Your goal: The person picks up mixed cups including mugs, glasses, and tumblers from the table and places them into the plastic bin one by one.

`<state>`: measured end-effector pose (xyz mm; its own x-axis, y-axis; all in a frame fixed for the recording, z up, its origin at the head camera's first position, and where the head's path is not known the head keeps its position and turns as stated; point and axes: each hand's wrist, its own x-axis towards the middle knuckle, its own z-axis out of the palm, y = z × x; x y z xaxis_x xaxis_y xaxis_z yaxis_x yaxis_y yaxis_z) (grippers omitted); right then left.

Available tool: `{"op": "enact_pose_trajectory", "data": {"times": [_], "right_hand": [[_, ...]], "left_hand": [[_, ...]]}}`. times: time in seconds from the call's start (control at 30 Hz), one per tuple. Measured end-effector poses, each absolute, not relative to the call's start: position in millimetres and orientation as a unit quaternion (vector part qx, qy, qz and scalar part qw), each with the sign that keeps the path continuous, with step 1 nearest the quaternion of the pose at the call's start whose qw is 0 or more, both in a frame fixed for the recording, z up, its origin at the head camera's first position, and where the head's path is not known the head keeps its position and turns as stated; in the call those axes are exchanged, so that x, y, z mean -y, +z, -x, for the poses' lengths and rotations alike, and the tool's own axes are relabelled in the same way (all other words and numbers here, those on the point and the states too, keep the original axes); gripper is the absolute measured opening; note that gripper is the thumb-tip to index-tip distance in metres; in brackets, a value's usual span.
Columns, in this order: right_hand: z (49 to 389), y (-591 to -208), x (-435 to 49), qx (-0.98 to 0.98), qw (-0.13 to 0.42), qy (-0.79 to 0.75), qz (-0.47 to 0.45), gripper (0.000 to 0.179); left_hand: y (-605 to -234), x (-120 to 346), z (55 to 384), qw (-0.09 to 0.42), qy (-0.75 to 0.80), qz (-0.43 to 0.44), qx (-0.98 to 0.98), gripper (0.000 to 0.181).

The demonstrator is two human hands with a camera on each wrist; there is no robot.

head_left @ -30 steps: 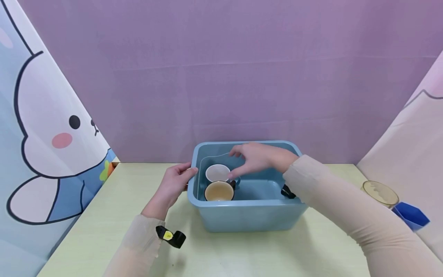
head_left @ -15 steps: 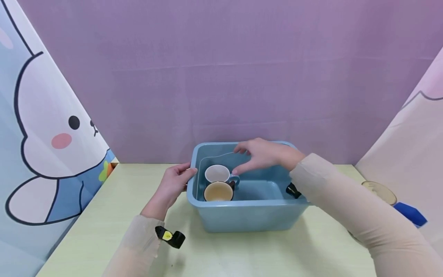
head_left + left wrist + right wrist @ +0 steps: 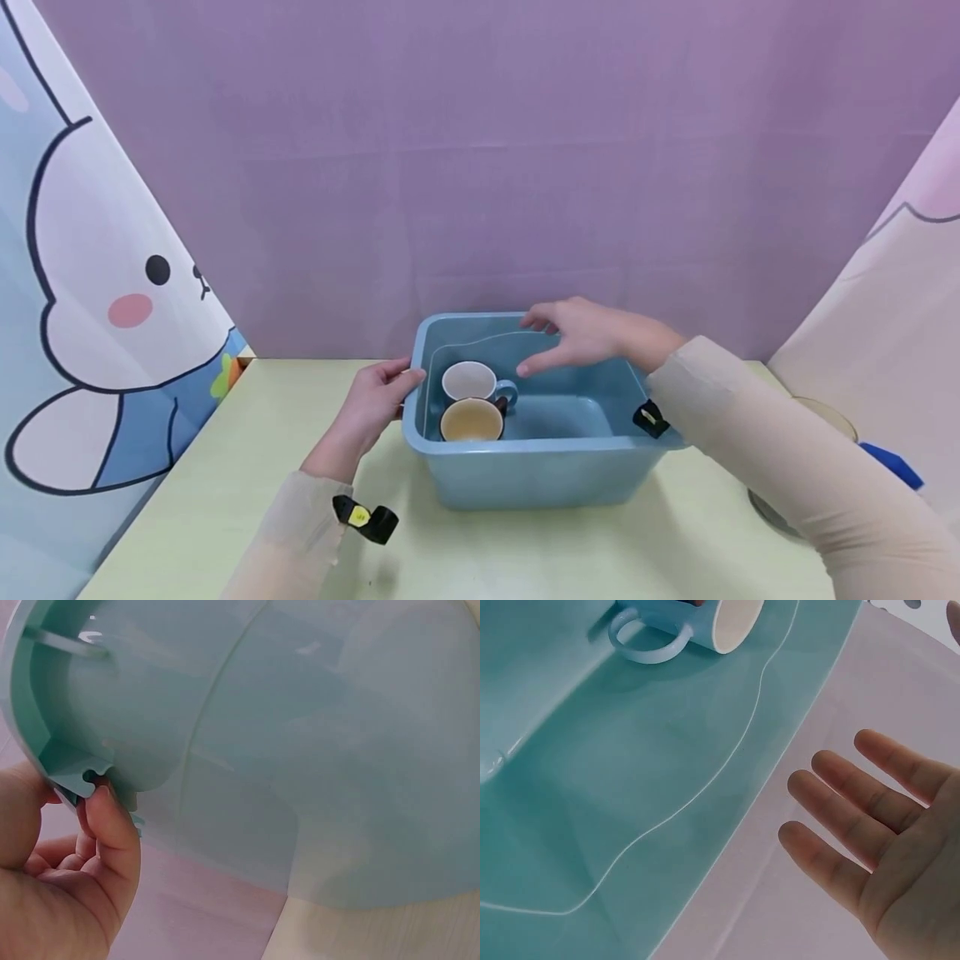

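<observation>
A light blue plastic tub (image 3: 547,477) stands on the table. My left hand (image 3: 369,407) grips its left rim; in the left wrist view the fingers (image 3: 112,825) curl under the edge. Inside, at the left end, are two mugs: a light blue mug (image 3: 468,380) with a white inside, and in front of it a mug with a cream inside (image 3: 471,421) and a dark handle. My right hand (image 3: 588,335) hovers over the back of the tub, fingers spread and holding nothing. The blue mug's handle (image 3: 651,654) shows in the right wrist view, apart from that hand.
On the right side of the pale table (image 3: 225,500), partly behind my right arm, are a clear round vessel with a yellowish rim (image 3: 831,412), a dark blue angular object (image 3: 891,464) and a grey round edge (image 3: 774,515). A purple cloth (image 3: 480,167) hangs behind the tub.
My right hand has moved right, away from the mugs, uncovering the blue mug's handle. The mugs stay in place in the tub, and my left hand keeps its grip on the rim.
</observation>
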<state>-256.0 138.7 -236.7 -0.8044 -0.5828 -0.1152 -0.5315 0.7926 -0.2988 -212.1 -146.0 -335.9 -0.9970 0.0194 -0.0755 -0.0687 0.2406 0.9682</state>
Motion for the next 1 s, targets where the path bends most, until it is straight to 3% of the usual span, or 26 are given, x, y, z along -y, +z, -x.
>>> {"op": "enact_pose_trajectory", "data": {"times": [1.0], "right_hand": [[239.6, -233.8, -179.9, -0.94, 0.09, -0.148, 0.294, 0.078]], "left_hand": [[-335.4, 150.8, 216.8, 0.038, 0.61, 0.016, -0.791, 0.043]]}}
